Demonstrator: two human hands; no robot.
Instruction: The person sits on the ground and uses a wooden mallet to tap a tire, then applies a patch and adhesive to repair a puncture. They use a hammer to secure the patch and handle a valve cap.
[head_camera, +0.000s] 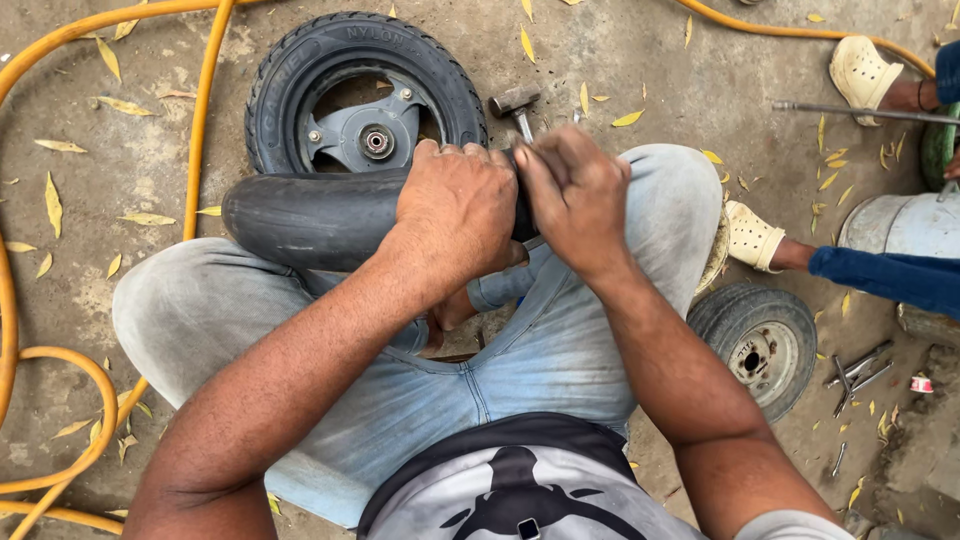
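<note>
Both hands clamp one black inner tube (310, 215) laid across the squatting person's knees, likely to keep it steady: the left hand (455, 205) wraps closed over it, the right hand (575, 190) fists tight beside, pinching something I cannot make out. The rubber looks dusty, smooth, plump. A tyred wheel (365, 90) lies just beyond.

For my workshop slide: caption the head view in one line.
Both hands, left hand and right hand, grip a black inner tube over the knees, above a wheel.
</note>
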